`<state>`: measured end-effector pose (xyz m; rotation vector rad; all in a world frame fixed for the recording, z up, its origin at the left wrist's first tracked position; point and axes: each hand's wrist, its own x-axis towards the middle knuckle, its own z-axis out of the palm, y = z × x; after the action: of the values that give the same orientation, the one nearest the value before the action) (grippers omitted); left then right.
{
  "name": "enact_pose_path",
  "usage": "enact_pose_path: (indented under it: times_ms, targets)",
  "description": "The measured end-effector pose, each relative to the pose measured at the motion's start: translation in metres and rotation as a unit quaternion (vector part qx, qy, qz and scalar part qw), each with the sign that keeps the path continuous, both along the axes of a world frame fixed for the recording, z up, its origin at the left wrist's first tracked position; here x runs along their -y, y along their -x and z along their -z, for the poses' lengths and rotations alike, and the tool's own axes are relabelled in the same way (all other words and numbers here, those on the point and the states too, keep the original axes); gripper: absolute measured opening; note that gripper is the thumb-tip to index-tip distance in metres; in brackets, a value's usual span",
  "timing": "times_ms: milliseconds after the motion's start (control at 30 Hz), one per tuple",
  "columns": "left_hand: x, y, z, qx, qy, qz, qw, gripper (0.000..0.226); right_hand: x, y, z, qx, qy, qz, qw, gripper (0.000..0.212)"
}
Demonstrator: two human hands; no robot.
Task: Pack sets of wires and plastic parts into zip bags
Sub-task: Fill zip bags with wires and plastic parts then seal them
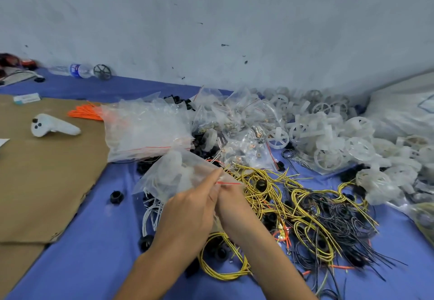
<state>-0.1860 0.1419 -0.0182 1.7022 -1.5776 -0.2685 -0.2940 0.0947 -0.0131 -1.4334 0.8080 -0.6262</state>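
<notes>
While pinched at its red-striped mouth: clear zip bag (150, 182), pale plastic parts (175, 172) inside, lifted above blue cloth (94, 241). Gripped by left hand (187, 212), fingers closed on the bag's edge, forefinger stretched along it; gripped also by right hand (231, 196), fingertips nipping the red stripe. Just right of the zip bag: tangle of yellow wires (270, 196), running into black wires (340, 217) farther right. Beneath the zip bag, toward its lower left: white wires (152, 215). Left of the zip bag: black ring (116, 196), then cardboard sheet (47, 182) bearing white controller (54, 127). Behind the zip bag: stack of empty bags (145, 130). Behind-left: orange ties (87, 112). Behind-right: small bags of metal bits (234, 121). Well to the right and behind: heap of white plastic wheels (328, 139).
</notes>
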Motion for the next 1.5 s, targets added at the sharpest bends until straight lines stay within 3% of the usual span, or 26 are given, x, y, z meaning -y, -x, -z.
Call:
enact_pose_path:
  times_ms: [67,133,200,267,367,500,633,700,767,833,1000,1100,1167,1233,1333,1400,1500]
  targets:
    - [0.001,-0.004,0.001,-0.014,0.015,-0.005,1.000,0.042,0.006,0.006,-0.002,-0.015,0.090,0.017,0.996,0.027]
    - [0.002,-0.005,0.002,-0.023,0.025,-0.006,0.999,0.043,0.014,0.033,-0.012,-0.006,0.145,-0.031,0.989,0.029]
    - [0.003,-0.005,0.004,-0.014,0.025,-0.001,1.000,0.043,0.045,0.055,-0.014,-0.034,0.175,0.026,0.984,0.024]
    - [0.003,-0.004,0.005,-0.020,0.026,-0.003,0.999,0.047,0.081,0.063,-0.017,-0.117,0.221,0.121,0.961,0.018]
    - [0.000,-0.002,0.005,-0.022,0.013,-0.015,1.000,0.046,0.144,0.049,-0.005,-0.285,0.306,0.196,0.887,0.018]
    - [-0.007,0.001,0.005,-0.009,-0.012,-0.013,1.000,0.047,0.189,0.012,0.036,-0.504,0.281,0.102,0.811,0.053]
    - [-0.012,0.000,0.006,-0.022,-0.019,-0.016,0.999,0.048,0.210,0.012,0.051,-0.513,0.249,0.132,0.811,0.038]
    - [-0.013,0.000,0.006,-0.020,-0.021,-0.015,0.999,0.048,0.219,0.025,0.047,-0.460,0.209,0.157,0.849,0.024]
    - [-0.012,0.000,0.005,-0.014,-0.022,-0.016,1.000,0.047,0.220,0.039,0.036,-0.341,0.170,0.217,0.899,0.021]
    - [-0.009,0.001,0.004,-0.009,-0.021,-0.015,1.000,0.048,0.214,0.053,0.017,-0.217,0.136,0.279,0.925,0.020]
    - [-0.005,0.005,0.003,-0.018,-0.005,-0.014,1.000,0.050,0.170,0.085,-0.037,0.036,0.018,0.329,0.943,0.019]
    - [-0.002,0.008,0.003,-0.022,-0.008,-0.020,1.000,0.051,0.112,0.094,-0.054,0.191,-0.074,0.255,0.945,0.024]
    - [-0.001,0.009,0.003,-0.027,-0.005,-0.020,0.999,0.050,0.068,0.095,-0.044,0.205,-0.137,0.139,0.959,0.011]
    - [-0.001,0.011,0.002,-0.017,0.001,-0.023,1.000,0.048,0.026,0.088,-0.022,0.163,-0.193,0.058,0.966,0.015]
    - [-0.003,0.014,0.003,0.038,0.006,-0.034,0.999,0.044,-0.009,0.068,0.010,0.117,-0.288,0.072,0.948,0.020]
    - [-0.008,0.017,-0.001,0.075,0.013,-0.018,0.997,0.040,-0.013,0.050,0.015,0.087,-0.295,0.090,0.947,0.023]
    - [-0.011,0.015,-0.007,0.136,0.001,-0.005,0.991,0.045,-0.004,0.022,0.007,0.111,-0.301,0.051,0.946,0.016]
